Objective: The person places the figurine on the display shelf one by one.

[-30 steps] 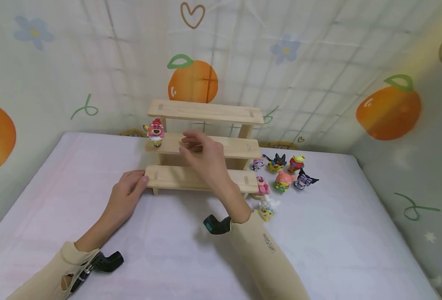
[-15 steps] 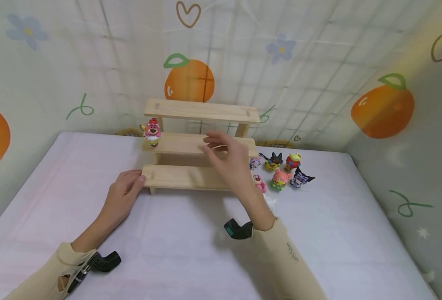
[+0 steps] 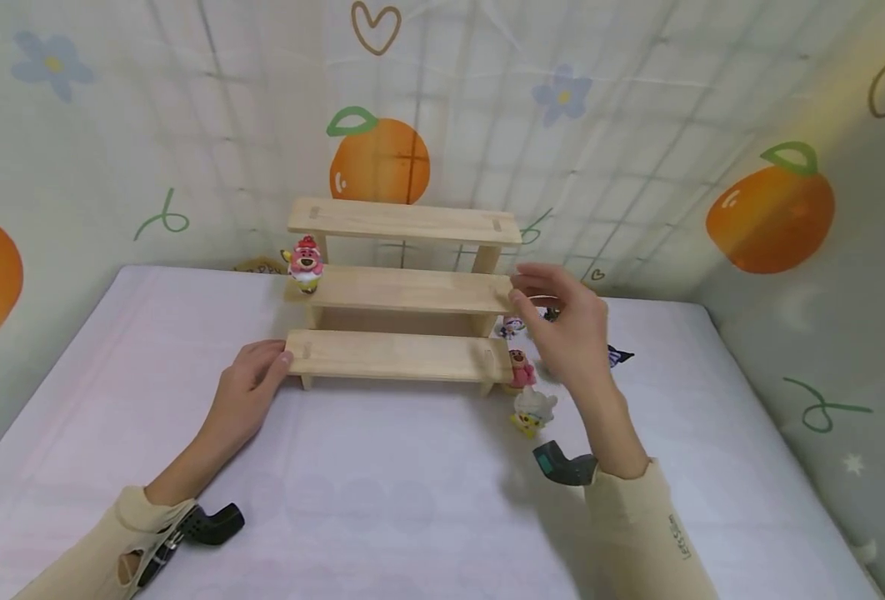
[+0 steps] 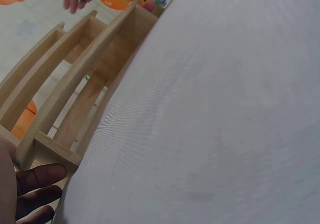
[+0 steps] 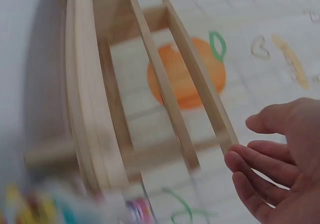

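A three-step wooden shelf (image 3: 401,292) (image 4: 75,78) (image 5: 150,93) stands on the white table (image 3: 382,492). A pink bear figurine (image 3: 304,263) stands at the left end of its middle step. My left hand (image 3: 251,385) (image 4: 25,189) rests against the left end of the bottom step, fingers touching the wood. My right hand (image 3: 566,325) (image 5: 280,169) hovers empty, fingers loosely spread, just right of the shelf above a cluster of small figurines. A pink figurine (image 3: 519,367) and a white-and-yellow one (image 3: 531,411) show beside it; others are hidden behind the hand.
Patterned cloth walls with oranges enclose the table at the back and both sides. A dark purple figurine (image 3: 618,356) peeks out right of my hand. Blurred figurines (image 5: 45,206) show low in the right wrist view.
My right hand has moved from in front of the middle step to the right, past the shelf's end, over the figurines. My left hand has stayed at the bottom step.
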Action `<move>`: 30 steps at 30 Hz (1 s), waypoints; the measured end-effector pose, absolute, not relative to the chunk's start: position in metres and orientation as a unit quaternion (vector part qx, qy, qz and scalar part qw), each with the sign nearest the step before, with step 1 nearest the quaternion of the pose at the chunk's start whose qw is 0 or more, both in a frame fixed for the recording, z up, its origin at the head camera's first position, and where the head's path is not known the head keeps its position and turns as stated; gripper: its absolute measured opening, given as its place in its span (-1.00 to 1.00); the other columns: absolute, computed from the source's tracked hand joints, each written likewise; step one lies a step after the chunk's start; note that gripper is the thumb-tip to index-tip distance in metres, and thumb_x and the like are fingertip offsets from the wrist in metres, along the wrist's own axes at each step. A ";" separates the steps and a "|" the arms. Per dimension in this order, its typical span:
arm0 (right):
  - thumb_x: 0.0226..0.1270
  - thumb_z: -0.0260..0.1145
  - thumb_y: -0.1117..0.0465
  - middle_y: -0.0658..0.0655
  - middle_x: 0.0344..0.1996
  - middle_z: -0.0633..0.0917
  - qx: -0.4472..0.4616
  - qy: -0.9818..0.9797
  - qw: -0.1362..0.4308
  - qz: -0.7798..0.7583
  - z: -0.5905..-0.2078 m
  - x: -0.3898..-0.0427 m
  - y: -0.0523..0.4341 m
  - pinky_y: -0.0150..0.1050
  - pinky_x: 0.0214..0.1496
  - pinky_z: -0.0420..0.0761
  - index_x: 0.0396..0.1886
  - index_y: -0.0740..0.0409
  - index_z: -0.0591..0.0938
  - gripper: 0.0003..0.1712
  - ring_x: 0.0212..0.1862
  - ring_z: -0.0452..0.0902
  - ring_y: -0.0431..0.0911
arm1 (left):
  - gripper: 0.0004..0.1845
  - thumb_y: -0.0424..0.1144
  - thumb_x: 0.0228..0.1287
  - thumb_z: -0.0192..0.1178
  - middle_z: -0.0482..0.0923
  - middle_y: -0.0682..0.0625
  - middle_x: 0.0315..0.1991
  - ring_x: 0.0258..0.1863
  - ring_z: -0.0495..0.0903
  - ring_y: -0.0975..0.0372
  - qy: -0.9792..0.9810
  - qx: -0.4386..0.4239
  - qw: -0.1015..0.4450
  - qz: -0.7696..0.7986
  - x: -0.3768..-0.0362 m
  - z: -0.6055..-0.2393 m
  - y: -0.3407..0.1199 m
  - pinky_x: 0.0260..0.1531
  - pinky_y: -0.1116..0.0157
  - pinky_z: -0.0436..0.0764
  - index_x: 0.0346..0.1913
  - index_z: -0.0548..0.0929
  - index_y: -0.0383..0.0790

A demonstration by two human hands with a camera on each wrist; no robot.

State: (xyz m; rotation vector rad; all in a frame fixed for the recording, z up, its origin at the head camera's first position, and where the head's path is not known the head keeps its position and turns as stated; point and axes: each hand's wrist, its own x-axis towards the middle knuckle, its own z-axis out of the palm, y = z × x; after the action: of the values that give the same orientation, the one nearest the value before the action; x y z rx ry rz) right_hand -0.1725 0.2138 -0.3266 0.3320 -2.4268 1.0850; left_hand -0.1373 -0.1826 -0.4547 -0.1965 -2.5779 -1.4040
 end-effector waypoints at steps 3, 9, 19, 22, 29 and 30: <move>0.52 0.39 0.20 0.16 0.05 0.82 0.085 -0.890 0.242 0.377 -0.326 -0.168 0.239 -0.34 0.12 0.70 0.24 0.16 0.68 -0.63 0.08 0.75 0.03 | -0.57 -0.07 0.67 0.06 0.60 -0.27 0.29 0.44 0.42 -0.09 -0.870 -0.072 0.104 -0.476 -0.139 -0.456 -0.181 0.48 -0.18 0.34 0.18 0.72 -0.37; 0.54 0.36 0.10 0.15 0.10 0.80 0.020 -0.896 0.251 0.365 -0.323 -0.162 0.280 -0.57 0.13 0.58 0.28 0.10 0.68 -0.59 0.07 0.72 -0.14 | -0.57 -0.07 0.67 0.07 0.61 -0.25 0.28 0.43 0.43 -0.07 -0.871 -0.069 0.111 -0.473 -0.139 -0.455 -0.182 0.47 -0.17 0.34 0.16 0.74 -0.36; 0.53 0.36 0.09 0.15 0.07 0.80 -0.044 -0.901 0.262 0.342 -0.329 -0.155 0.330 -0.63 0.10 0.55 0.23 0.11 0.71 -0.62 -0.11 0.49 -0.62 | -0.58 -0.07 0.67 0.06 0.61 -0.24 0.27 0.44 0.42 -0.07 -0.870 -0.072 0.106 -0.476 -0.138 -0.455 -0.181 0.46 -0.16 0.34 0.13 0.75 -0.35; 0.52 0.38 0.10 0.20 0.06 0.81 -0.053 -0.904 0.257 0.336 -0.335 -0.156 0.338 -0.65 0.07 0.55 0.22 0.12 0.72 -0.62 -0.14 0.47 -0.66 | -0.58 -0.07 0.67 0.06 0.62 -0.24 0.27 0.43 0.43 -0.06 -0.870 -0.075 0.109 -0.474 -0.138 -0.455 -0.181 0.46 -0.16 0.35 0.14 0.75 -0.35; 0.56 0.33 0.00 0.21 0.09 0.79 -0.060 -0.931 0.200 0.301 -0.340 -0.160 0.346 -0.70 0.06 0.51 0.25 0.14 0.70 -0.56 0.02 0.66 -0.24 | -0.58 -0.07 0.67 0.06 0.61 -0.25 0.27 0.43 0.44 -0.08 -0.872 -0.074 0.110 -0.472 -0.138 -0.454 -0.182 0.45 -0.17 0.35 0.11 0.75 -0.36; 0.57 0.32 -0.02 0.23 0.10 0.78 -0.058 -0.935 0.186 0.297 -0.342 -0.160 0.348 -0.72 0.04 0.48 0.25 0.15 0.69 -0.55 0.06 0.68 -0.11 | -0.58 -0.07 0.67 0.06 0.61 -0.26 0.27 0.43 0.43 -0.08 -0.872 -0.074 0.110 -0.471 -0.137 -0.454 -0.182 0.45 -0.17 0.35 0.11 0.75 -0.36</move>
State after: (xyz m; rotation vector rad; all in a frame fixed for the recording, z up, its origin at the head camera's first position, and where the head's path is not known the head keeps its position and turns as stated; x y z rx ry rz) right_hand -0.1600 0.3477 -0.3416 -0.1644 -2.6324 0.8354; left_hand -0.1373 -0.1819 -0.4544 -0.2174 -2.5638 -1.3851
